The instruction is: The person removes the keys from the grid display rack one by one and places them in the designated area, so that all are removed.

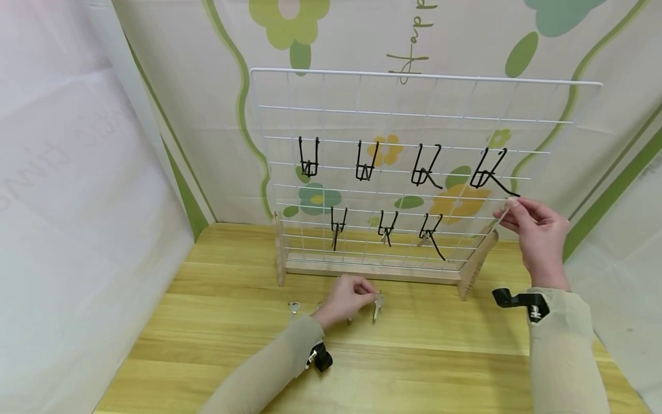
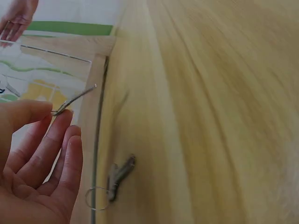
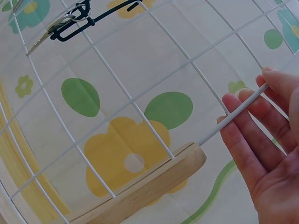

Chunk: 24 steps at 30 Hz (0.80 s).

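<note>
"Happ" can be read in green script (image 1: 412, 49) at one o'clock in the head view, printed sideways on the floral backdrop (image 1: 196, 98). Fainter lettering (image 1: 36, 167) is carried by the white sheet (image 1: 67, 276) at nine o'clock, but it cannot be read with certainty.

Seven black wire hooks (image 1: 365, 169) are counted on the white wire grid panel (image 1: 424, 76): four in the upper row, three in the lower. The panel is supported by one wooden stand (image 1: 372, 269) with two end feet (image 1: 280, 253). In the right wrist view, one hung key (image 3: 44, 37) with its ring is seen on a hook at eleven o'clock; in the head view the lower row is too small for its keys to be counted.

One silver key (image 1: 378, 306) is pinched between thumb and fingertip by the left hand (image 1: 345, 299), at five o'clock, just above the wooden table (image 1: 414, 368), the other fingers being loosely bent. One loose key (image 1: 294, 309) is seen on the table at seven o'clock; other metal pieces are partly hidden by the left hand, so their number cannot be told. At three to four o'clock, the panel's side bar (image 3: 210, 134) is gripped between thumb and fingers by the right hand (image 1: 540, 236). One black strap mount (image 1: 522, 300) is worn on each wrist.
</note>
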Tool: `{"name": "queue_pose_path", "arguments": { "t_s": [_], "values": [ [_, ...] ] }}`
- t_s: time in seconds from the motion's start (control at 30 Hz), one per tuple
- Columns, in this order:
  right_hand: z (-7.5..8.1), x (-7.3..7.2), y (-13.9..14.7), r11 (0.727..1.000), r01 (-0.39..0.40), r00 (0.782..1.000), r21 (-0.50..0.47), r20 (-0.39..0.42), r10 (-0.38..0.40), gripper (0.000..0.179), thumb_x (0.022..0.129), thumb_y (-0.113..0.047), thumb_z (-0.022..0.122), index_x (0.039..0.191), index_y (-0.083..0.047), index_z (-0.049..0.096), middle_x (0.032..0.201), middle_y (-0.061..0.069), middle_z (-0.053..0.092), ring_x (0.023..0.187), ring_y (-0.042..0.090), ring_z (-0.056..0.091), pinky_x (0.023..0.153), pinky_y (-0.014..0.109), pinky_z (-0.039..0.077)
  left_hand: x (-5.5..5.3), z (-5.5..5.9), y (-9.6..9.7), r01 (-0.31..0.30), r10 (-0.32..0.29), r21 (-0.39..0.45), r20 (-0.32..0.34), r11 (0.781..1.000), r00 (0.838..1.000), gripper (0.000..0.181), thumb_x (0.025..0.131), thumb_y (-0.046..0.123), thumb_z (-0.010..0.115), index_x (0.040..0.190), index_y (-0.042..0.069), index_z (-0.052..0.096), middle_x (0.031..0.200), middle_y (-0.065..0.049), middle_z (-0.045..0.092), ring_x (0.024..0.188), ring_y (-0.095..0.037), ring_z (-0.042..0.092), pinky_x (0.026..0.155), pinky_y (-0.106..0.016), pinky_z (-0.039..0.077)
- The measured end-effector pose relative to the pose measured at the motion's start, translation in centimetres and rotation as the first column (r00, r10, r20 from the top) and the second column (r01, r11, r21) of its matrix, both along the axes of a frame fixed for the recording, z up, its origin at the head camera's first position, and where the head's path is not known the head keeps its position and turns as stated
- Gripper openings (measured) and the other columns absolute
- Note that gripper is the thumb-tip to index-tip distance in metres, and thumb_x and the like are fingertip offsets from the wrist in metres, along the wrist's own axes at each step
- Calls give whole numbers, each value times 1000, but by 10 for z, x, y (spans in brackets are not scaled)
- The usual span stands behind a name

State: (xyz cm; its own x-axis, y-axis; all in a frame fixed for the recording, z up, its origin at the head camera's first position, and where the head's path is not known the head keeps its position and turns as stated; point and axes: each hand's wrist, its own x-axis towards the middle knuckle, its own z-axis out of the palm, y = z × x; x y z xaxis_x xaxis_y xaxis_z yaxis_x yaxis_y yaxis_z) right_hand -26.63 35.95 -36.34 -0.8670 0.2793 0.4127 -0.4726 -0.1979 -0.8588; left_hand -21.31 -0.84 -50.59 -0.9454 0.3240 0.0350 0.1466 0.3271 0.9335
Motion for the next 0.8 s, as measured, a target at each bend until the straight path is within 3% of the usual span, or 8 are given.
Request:
{"name": "queue_pose_path", "arguments": {
  "t_s": [0.1, 0.27, 0.43, 0.67, 0.8],
  "values": [
    [0, 0, 0, 1000, -3, 1000, 0, 0, 3, 33, 91, -1, 75, 115, 19, 65, 91, 20, 74, 78, 24, 76, 73, 33, 59, -2, -9, 0, -1, 2, -39, 20, 999, 1000, 7, 91, 17, 79, 85, 18, 75, 77, 8, 68, 66, -10, 61, 51, -26, 52],
    [-1, 0, 0, 1000, 0, 1000, 9, 2, 0, 36, 91, -2, 75, 116, 21, 63, 91, 20, 74, 78, 24, 76, 73, 33, 59, -4, -19, 4, 10, -9, -91, 12, 996, 1000, 9, 89, 17, 80, 82, 18, 75, 75, 10, 68, 64, -8, 62, 49, -27, 53],
    [-1, 0, 1, 1000, -4, 1000, 3, 11, 4, 32, 91, -3, 76, 115, 17, 66, 90, 18, 74, 78, 23, 76, 72, 32, 59, -5, -20, 6, 40, -42, -129, -11, 991, 999, 9, 88, 13, 80, 81, 16, 75, 76, 12, 66, 67, -6, 62, 58, -24, 55],
    [0, 1, 1, 1000, -1, 1000, 0, 10, 1, 32, 91, -3, 76, 114, 17, 66, 90, 19, 73, 78, 24, 76, 72, 33, 59, -6, -18, 10, 52, -67, -191, -73, 980, 995, 12, 87, 11, 81, 77, 16, 75, 72, 13, 65, 62, -4, 58, 58, -21, 52],
    [0, 1, 0, 1000, -2, 1000, 11, 14, 2, 30, 92, -3, 75, 114, 16, 67, 91, 18, 74, 79, 23, 76, 73, 33, 59, -6, -17, 11, 49, -67, -216, -76, 975, 995, 12, 85, 13, 83, 77, 17, 75, 72, 14, 64, 64, -3, 57, 60, -21, 51]
  ]
}}
